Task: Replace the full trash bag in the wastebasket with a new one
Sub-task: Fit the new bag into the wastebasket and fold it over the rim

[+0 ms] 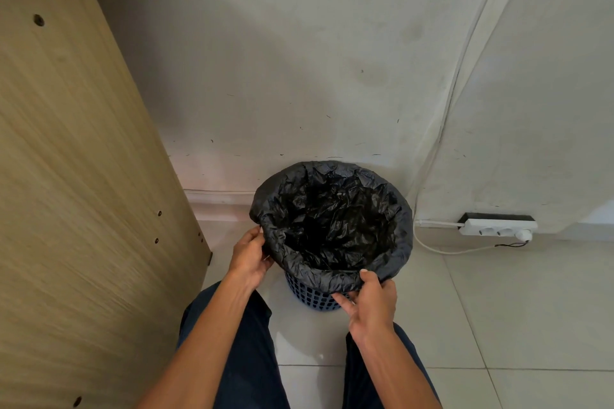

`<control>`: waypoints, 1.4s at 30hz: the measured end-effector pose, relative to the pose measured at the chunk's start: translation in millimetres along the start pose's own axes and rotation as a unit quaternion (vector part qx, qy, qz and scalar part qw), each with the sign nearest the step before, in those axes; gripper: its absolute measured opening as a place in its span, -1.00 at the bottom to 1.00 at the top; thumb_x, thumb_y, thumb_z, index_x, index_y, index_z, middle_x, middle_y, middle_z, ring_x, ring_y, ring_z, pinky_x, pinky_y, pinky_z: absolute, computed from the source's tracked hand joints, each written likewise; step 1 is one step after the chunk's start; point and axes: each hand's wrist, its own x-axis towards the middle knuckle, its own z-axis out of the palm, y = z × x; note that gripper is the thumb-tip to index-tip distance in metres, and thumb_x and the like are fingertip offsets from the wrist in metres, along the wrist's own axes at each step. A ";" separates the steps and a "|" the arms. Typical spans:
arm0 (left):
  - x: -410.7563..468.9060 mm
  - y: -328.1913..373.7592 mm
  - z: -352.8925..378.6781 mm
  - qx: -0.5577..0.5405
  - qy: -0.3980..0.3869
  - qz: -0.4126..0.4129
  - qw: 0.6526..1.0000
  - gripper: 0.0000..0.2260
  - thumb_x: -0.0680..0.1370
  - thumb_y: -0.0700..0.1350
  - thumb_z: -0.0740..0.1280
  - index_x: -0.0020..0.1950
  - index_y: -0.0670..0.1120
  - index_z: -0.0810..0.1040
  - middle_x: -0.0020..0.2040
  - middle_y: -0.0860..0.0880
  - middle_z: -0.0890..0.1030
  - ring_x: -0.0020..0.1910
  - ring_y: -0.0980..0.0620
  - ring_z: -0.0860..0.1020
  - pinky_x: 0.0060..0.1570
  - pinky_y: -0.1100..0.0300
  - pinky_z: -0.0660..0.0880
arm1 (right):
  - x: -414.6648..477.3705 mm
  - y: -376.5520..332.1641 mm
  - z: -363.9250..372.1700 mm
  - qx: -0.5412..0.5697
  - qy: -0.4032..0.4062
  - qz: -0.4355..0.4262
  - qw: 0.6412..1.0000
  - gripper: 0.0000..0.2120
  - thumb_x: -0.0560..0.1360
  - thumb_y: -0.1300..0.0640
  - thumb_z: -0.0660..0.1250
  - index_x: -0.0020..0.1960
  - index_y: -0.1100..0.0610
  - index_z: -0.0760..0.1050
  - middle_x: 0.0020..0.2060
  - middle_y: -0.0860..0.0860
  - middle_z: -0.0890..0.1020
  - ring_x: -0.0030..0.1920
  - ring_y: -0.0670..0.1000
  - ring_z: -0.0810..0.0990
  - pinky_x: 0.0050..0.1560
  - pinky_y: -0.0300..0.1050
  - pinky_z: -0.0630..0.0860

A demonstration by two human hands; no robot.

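Note:
A blue mesh wastebasket [314,299] stands on the tiled floor against the wall. A crumpled black trash bag [332,219] lines it, its edge folded down over the rim all around. My left hand [250,259] pinches the bag's folded edge at the rim's left side. My right hand [372,302] grips the folded edge at the near right side, thumb on top and fingers under the fold. The inside of the bag looks dark and I cannot tell what it holds.
A wooden cabinet side panel [83,192] rises close on the left. A white power strip [498,227] with a cable lies on the floor at the right by the wall. My legs in dark trousers [246,359] are below the basket.

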 end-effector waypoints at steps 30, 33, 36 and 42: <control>-69.1 -69.8 30.4 -0.051 0.113 0.106 0.987 -0.94 0.59 -0.16 0.40 -0.02 -0.11 0.54 -0.03 -0.14 0.62 -0.11 -0.01 0.61 -0.06 0.04 0.58 | -13.5 -0.4 -12.0 -0.024 -0.022 -0.015 0.999 -0.46 0.53 -0.09 0.40 0.45 -0.10 0.30 0.24 0.00 0.53 0.22 0.09 0.55 0.06 0.13 0.59; -81.0 -82.2 38.8 -0.051 0.131 0.117 0.983 -0.95 0.60 -0.15 0.38 -0.03 -0.09 0.53 -0.04 -0.12 0.61 -0.13 0.01 0.61 -0.11 0.07 0.56 | -16.1 3.6 -1.1 -0.006 -0.010 -0.017 1.000 -0.45 0.55 -0.01 0.39 0.47 -0.17 0.25 0.29 0.01 0.48 0.19 0.12 0.55 -0.12 0.12 0.65; -92.6 -92.1 44.5 -0.066 0.133 0.122 0.981 -0.97 0.62 -0.15 0.36 0.00 -0.07 0.53 -0.02 -0.10 0.61 -0.12 0.03 0.62 -0.15 0.13 0.55 | -7.5 1.1 7.7 0.003 0.032 -0.008 0.999 -0.39 0.57 0.08 0.37 0.52 -0.13 0.18 0.33 0.09 0.37 0.13 0.13 0.50 -0.12 0.18 0.65; -109.0 -102.6 56.1 -0.091 0.132 0.118 0.980 -0.97 0.63 -0.16 0.34 0.05 -0.08 0.51 0.00 -0.09 0.61 -0.08 0.03 0.63 -0.10 0.14 0.55 | 4.9 -0.9 10.2 -0.021 0.096 0.022 0.995 -0.45 0.60 0.14 0.33 0.51 -0.03 0.20 0.35 0.17 0.32 0.13 0.18 0.43 -0.03 0.32 0.62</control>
